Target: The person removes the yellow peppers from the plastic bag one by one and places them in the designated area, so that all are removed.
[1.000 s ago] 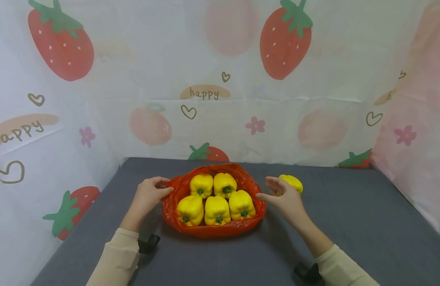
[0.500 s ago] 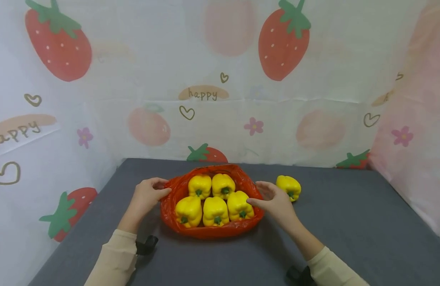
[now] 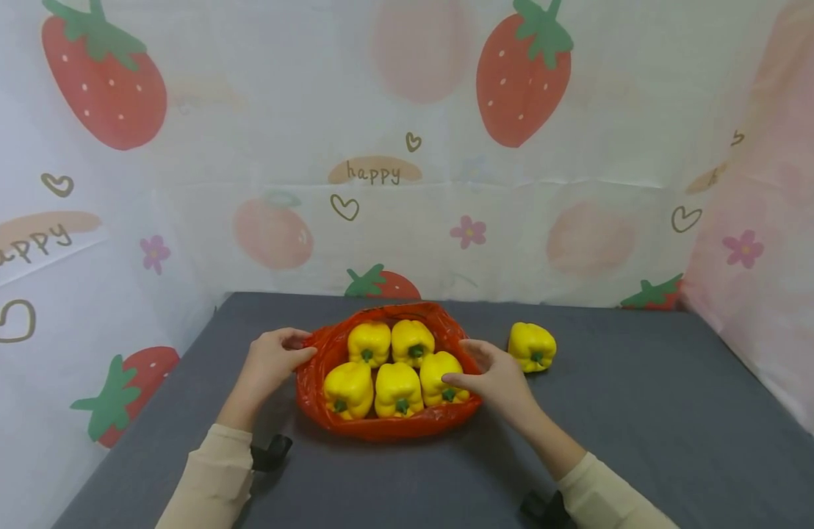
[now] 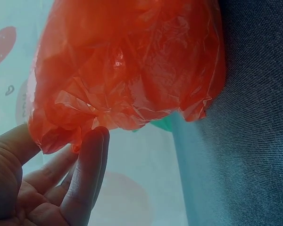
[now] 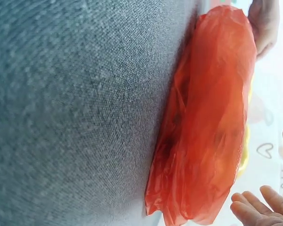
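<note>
A red plastic bag [image 3: 387, 428] lies open on the grey table [image 3: 645, 426] and holds several yellow bell peppers [image 3: 398, 388]. One more yellow pepper [image 3: 531, 347] sits loose to the right of the bag. My left hand [image 3: 271, 364] holds the bag's left rim between thumb and fingers. The left wrist view shows the crinkled bag [image 4: 127, 70] at those fingers [image 4: 87, 174]. My right hand [image 3: 496, 378] is open at the bag's right rim, its thumb beside the nearest pepper. In the right wrist view its fingertips [image 5: 254, 209] hover just off the bag [image 5: 207, 127].
A strawberry-print sheet [image 3: 407, 169] walls the table at the back and on both sides. Grey tabletop stretches in front of the bag and out to the right. Black wrist mounts [image 3: 271, 453] show under both sleeves.
My right hand has moved left, away from the loose pepper, to the bag's right rim. The loose pepper now shows in full. The left hand has stayed at the left rim.
</note>
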